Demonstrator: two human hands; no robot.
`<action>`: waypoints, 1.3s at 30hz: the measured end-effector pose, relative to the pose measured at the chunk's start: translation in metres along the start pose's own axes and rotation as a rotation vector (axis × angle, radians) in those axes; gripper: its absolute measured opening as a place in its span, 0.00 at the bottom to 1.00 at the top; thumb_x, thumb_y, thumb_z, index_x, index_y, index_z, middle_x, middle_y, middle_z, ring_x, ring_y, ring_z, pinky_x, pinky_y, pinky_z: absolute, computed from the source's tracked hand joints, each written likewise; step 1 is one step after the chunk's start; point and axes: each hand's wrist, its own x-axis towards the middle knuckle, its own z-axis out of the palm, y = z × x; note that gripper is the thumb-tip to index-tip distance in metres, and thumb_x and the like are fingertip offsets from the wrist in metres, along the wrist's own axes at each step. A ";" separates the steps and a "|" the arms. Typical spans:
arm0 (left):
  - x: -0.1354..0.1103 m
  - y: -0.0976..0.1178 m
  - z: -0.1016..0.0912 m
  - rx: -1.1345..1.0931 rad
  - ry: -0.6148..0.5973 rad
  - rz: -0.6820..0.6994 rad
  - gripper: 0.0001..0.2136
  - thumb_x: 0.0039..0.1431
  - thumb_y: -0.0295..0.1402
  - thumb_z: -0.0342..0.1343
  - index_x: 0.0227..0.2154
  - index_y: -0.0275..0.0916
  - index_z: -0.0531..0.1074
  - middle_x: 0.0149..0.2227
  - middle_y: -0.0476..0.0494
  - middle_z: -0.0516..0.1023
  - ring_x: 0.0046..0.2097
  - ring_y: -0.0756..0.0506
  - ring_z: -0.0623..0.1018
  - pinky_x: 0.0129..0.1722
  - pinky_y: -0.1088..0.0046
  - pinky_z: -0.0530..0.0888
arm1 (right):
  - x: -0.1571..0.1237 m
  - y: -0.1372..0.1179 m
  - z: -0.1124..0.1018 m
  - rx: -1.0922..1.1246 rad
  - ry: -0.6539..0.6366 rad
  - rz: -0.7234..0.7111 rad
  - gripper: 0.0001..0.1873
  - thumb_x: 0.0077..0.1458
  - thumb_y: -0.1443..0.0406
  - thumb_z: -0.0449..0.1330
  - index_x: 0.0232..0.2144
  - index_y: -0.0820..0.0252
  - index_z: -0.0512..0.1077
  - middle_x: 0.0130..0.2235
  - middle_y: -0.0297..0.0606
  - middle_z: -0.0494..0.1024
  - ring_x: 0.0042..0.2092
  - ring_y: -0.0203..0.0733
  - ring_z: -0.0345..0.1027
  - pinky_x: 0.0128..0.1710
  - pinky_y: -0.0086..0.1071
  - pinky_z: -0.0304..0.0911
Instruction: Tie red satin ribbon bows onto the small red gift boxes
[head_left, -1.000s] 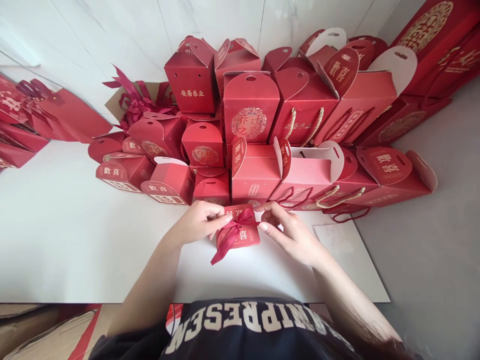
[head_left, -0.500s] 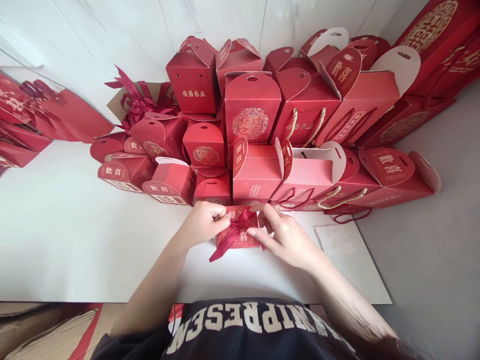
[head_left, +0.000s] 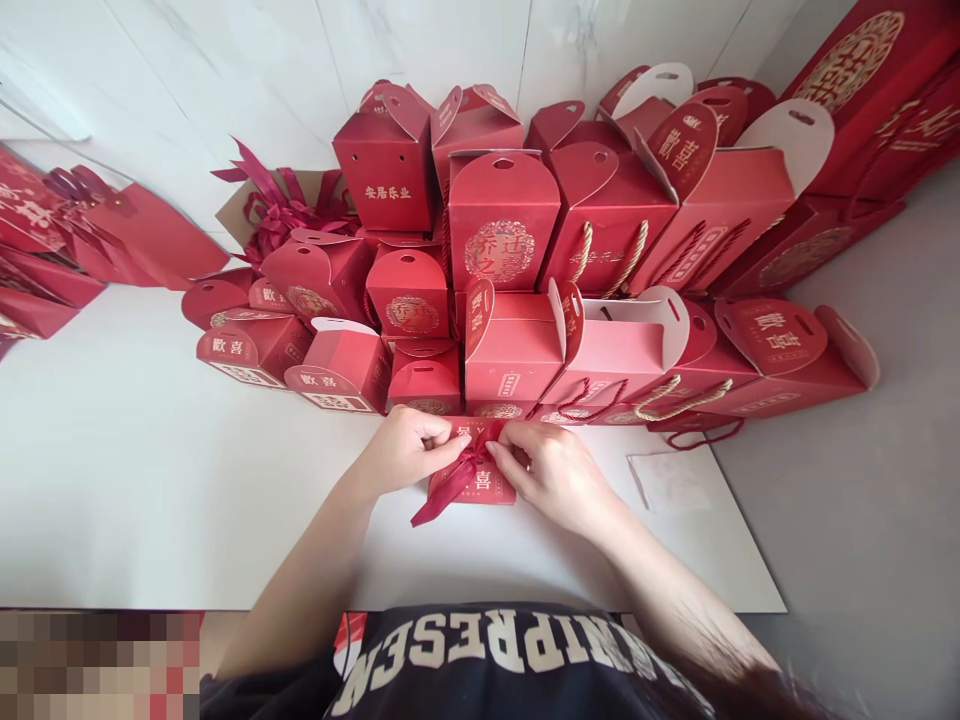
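Observation:
A small red gift box (head_left: 491,485) with pale printed characters rests on the white table in front of me. Across its top runs a dark red ribbon (head_left: 450,488) tied in a bow, one tail hanging over the near left edge. My left hand (head_left: 411,450) pinches the bow's left side, thumb and forefinger pressed together. My right hand (head_left: 551,470) has its thumb and fingers closed on the bow's right loop. The fingers hide part of the bow and the box's far edge.
Stacked red gift boxes (head_left: 506,220) stand behind my hands. A carton of loose ribbons (head_left: 289,205) sits at the back left, with red paper bags (head_left: 150,230) farther left. A clear flat packet (head_left: 675,480) lies right on the white table (head_left: 187,480); a grey wall (head_left: 870,520) borders it.
My right hand has moved left and closed its thumb and fingers on the ribbon's right loop. My left hand keeps its pinch. The box has shifted slightly left.

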 end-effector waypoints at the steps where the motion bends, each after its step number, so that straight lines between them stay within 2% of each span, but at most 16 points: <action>1: 0.000 0.000 0.001 0.013 0.006 0.002 0.23 0.59 0.35 0.55 0.17 0.37 0.46 0.17 0.55 0.47 0.22 0.56 0.51 0.21 0.76 0.51 | 0.001 -0.001 0.002 0.001 0.000 0.032 0.16 0.63 0.62 0.52 0.23 0.57 0.57 0.22 0.31 0.67 0.24 0.36 0.56 0.28 0.30 0.48; 5: 0.001 0.002 0.002 0.058 -0.010 -0.042 0.24 0.59 0.35 0.54 0.16 0.36 0.46 0.16 0.55 0.48 0.21 0.56 0.52 0.20 0.77 0.51 | 0.005 0.000 0.007 0.009 -0.006 0.128 0.17 0.60 0.63 0.54 0.21 0.57 0.55 0.20 0.29 0.64 0.22 0.34 0.51 0.26 0.30 0.46; 7: 0.001 0.004 0.000 0.038 -0.034 -0.104 0.24 0.59 0.37 0.54 0.14 0.36 0.48 0.14 0.55 0.52 0.19 0.57 0.56 0.19 0.78 0.53 | 0.005 0.001 0.006 0.046 -0.023 0.154 0.17 0.60 0.63 0.54 0.21 0.57 0.56 0.20 0.29 0.65 0.22 0.34 0.51 0.26 0.29 0.46; 11: 0.002 0.006 -0.006 -0.129 -0.095 -0.254 0.23 0.62 0.42 0.53 0.15 0.36 0.57 0.13 0.52 0.66 0.17 0.54 0.67 0.18 0.80 0.61 | 0.001 0.013 -0.006 0.253 -0.147 0.161 0.19 0.62 0.59 0.54 0.21 0.57 0.58 0.18 0.28 0.67 0.22 0.33 0.54 0.27 0.28 0.51; 14: 0.001 0.004 -0.011 -0.284 -0.133 -0.325 0.22 0.63 0.46 0.52 0.18 0.37 0.60 0.13 0.50 0.70 0.16 0.52 0.70 0.17 0.80 0.65 | -0.006 0.030 -0.014 0.357 -0.241 0.179 0.21 0.64 0.56 0.52 0.21 0.57 0.60 0.18 0.28 0.67 0.23 0.34 0.59 0.28 0.28 0.54; 17: 0.001 0.002 -0.014 -0.380 -0.165 -0.326 0.21 0.63 0.47 0.52 0.20 0.37 0.61 0.14 0.50 0.71 0.15 0.52 0.70 0.16 0.80 0.65 | -0.015 0.043 -0.018 0.272 -0.246 0.247 0.20 0.65 0.57 0.52 0.22 0.57 0.61 0.22 0.31 0.71 0.26 0.37 0.64 0.30 0.30 0.55; 21: 0.001 -0.001 -0.016 -0.367 -0.181 -0.296 0.21 0.63 0.46 0.54 0.20 0.37 0.61 0.14 0.50 0.71 0.15 0.54 0.69 0.15 0.82 0.64 | -0.028 0.033 -0.023 -0.007 -0.100 0.296 0.15 0.64 0.59 0.53 0.26 0.57 0.62 0.28 0.33 0.73 0.29 0.40 0.65 0.30 0.33 0.54; 23: 0.001 -0.001 -0.016 -0.344 -0.184 -0.274 0.22 0.62 0.46 0.55 0.20 0.36 0.61 0.14 0.50 0.71 0.15 0.54 0.68 0.15 0.82 0.63 | -0.031 0.020 -0.026 -0.041 0.008 0.238 0.11 0.65 0.59 0.52 0.31 0.56 0.65 0.31 0.35 0.74 0.31 0.41 0.66 0.31 0.34 0.56; 25: 0.001 -0.002 -0.016 -0.353 -0.196 -0.255 0.21 0.61 0.46 0.56 0.19 0.36 0.61 0.15 0.50 0.71 0.16 0.54 0.69 0.15 0.82 0.64 | -0.029 0.008 -0.027 -0.003 0.070 0.078 0.09 0.67 0.60 0.51 0.35 0.56 0.67 0.35 0.37 0.75 0.35 0.43 0.68 0.35 0.35 0.60; 28: 0.002 -0.005 -0.014 -0.405 -0.223 -0.235 0.20 0.61 0.45 0.56 0.20 0.36 0.63 0.15 0.51 0.71 0.16 0.55 0.68 0.15 0.82 0.65 | -0.018 -0.003 -0.024 0.050 0.048 -0.209 0.09 0.68 0.64 0.49 0.41 0.56 0.69 0.42 0.41 0.74 0.44 0.45 0.68 0.45 0.38 0.62; 30: 0.003 -0.008 -0.014 -0.429 -0.229 -0.220 0.20 0.61 0.45 0.57 0.20 0.36 0.63 0.14 0.52 0.71 0.15 0.55 0.67 0.15 0.82 0.65 | -0.010 -0.004 -0.018 0.054 0.034 -0.289 0.10 0.69 0.65 0.48 0.45 0.56 0.70 0.48 0.42 0.73 0.49 0.46 0.67 0.50 0.41 0.61; 34: 0.003 -0.013 -0.014 -0.466 -0.233 -0.196 0.20 0.60 0.44 0.58 0.20 0.36 0.64 0.14 0.52 0.70 0.15 0.55 0.66 0.15 0.82 0.64 | 0.000 0.004 -0.004 0.173 0.036 -0.283 0.13 0.69 0.66 0.48 0.51 0.54 0.67 0.54 0.40 0.73 0.55 0.46 0.65 0.56 0.42 0.59; 39: 0.001 -0.015 -0.015 -0.502 -0.253 -0.188 0.19 0.58 0.46 0.59 0.21 0.36 0.65 0.14 0.52 0.70 0.15 0.55 0.66 0.16 0.81 0.64 | 0.003 0.021 0.016 0.466 0.040 -0.151 0.12 0.69 0.60 0.50 0.51 0.52 0.68 0.50 0.39 0.75 0.52 0.43 0.69 0.54 0.37 0.62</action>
